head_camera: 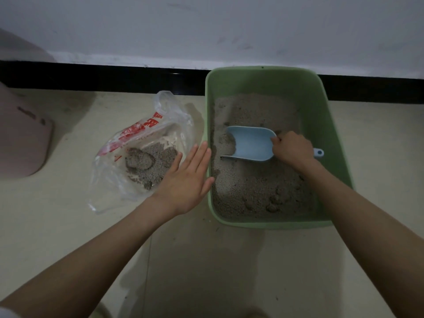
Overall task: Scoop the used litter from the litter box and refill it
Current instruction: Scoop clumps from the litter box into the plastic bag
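Right hand (pixel 292 148) is curled round the handle of a blue scoop (pixel 251 143), whose mouth is dug into the litter (pixel 252 187) of a green box (pixel 330 138) on the floor (pixel 206 260). Left hand (pixel 185 180) is held flat, fingers straight, beside a clear bag (pixel 137 152) of litter with unreadable red print.

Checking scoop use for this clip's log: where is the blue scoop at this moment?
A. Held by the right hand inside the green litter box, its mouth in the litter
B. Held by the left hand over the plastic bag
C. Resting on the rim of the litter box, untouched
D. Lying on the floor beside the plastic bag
A: the right hand grips the blue scoop inside the green litter box, its mouth pushed into the litter.
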Motion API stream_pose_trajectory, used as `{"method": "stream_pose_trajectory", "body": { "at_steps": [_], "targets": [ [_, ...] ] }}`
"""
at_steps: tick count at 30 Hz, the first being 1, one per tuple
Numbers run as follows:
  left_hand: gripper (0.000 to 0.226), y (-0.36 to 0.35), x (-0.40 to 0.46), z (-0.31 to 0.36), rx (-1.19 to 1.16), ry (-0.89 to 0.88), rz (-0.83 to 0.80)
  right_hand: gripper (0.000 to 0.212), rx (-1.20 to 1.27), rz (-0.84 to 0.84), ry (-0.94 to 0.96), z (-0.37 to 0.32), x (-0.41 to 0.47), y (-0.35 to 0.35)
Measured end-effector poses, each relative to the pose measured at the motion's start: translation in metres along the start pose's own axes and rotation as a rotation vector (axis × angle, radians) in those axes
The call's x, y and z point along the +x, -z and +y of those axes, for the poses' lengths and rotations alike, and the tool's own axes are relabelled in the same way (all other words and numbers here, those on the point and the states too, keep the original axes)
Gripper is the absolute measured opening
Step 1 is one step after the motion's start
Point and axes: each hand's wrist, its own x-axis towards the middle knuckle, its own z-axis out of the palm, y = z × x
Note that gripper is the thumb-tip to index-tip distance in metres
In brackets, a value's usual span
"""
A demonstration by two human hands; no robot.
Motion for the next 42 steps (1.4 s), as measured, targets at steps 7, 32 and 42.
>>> {"method": "stream_pose_trajectory", "body": {
  "at_steps": [7, 32, 42],
  "targets": [
    [0.065, 0.006, -0.001, 0.001, -0.027, 0.015, -0.048, 0.041, 0.34, -0.026, -0.009, 0.015, -0.013, -0.025],
    [0.065, 0.012, -0.025, -0.009, -0.189, 0.013, -0.047, 0.05, 0.014, 0.16, 0.06, 0.035, -0.069, 0.044],
    [0.073, 0.011, -0.008, 0.002, -0.155, 0.019, -0.058, 0.032, -0.639, 0.291, 0.201, -0.025, -0.028, 0.066]
  ]
}}
